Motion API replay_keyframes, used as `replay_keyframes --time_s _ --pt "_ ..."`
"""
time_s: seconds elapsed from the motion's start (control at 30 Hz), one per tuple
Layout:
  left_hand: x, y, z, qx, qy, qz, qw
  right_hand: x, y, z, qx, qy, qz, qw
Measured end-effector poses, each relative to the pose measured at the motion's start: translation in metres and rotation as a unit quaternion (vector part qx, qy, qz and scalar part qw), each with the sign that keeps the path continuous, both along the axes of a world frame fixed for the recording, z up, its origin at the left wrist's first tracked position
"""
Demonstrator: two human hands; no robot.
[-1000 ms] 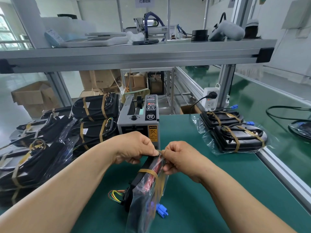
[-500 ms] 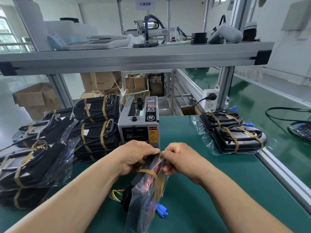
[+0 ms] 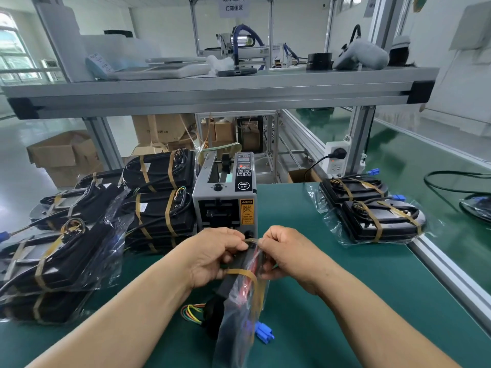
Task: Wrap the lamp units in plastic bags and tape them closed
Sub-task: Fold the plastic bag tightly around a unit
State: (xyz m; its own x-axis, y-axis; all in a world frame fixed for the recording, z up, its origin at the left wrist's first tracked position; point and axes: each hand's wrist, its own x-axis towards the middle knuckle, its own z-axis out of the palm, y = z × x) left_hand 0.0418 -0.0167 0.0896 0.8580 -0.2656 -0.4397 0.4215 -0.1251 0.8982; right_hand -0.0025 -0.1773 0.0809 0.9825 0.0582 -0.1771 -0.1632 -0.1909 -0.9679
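Note:
A black lamp unit (image 3: 235, 296) in a clear plastic bag stands on edge on the green mat, with a yellowish tape band around it. My left hand (image 3: 216, 254) grips its top left side and pinches one end of a short tape strip (image 3: 251, 240). My right hand (image 3: 285, 252) pinches the strip's other end over the bag's top edge. Coloured wires (image 3: 192, 313) and a blue connector (image 3: 263, 334) stick out at the unit's lower end. The grey tape dispenser (image 3: 225, 201) stands just behind my hands.
Bagged, taped lamp units are piled at the left (image 3: 66, 251) and two lie at the right (image 3: 377, 213). An aluminium rail (image 3: 449, 272) borders the mat on the right. A shelf (image 3: 212, 94) hangs overhead. Cardboard boxes (image 3: 61, 155) stand on the floor behind.
Both hands stay on the tape strip at the bag's top. The hands and unit sit slightly lower and nearer in view.

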Motion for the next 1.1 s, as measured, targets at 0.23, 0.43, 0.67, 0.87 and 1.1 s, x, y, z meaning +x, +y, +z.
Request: replay_keyframes --time_s 0.23,0.43,0.67,0.87,1.1 --pt "-0.033 -0.019 -0.005 0.049 -0.143 0.018 0.988 0.004 -0.012 0.003 -0.095 0.043 -0.010 0.994" --pt "-0.052 0.007 -0.030 0.136 -0.235 0.040 0.962 0.008 -0.034 -0.014 -0.252 0.044 0.048 0.966" --pt "-0.068 0.052 -0.044 0.109 -0.155 -0.022 0.982 -0.005 -0.011 -0.019 -0.129 0.054 0.116 0.983" --pt "-0.082 0.087 -0.011 -0.094 -0.169 0.032 0.981 0.004 0.027 0.026 -0.087 -0.023 0.158 0.983" --pt "-0.036 0.161 0.063 -0.099 -0.230 0.228 0.941 0.030 0.061 0.082 0.125 -0.044 0.087 0.987"
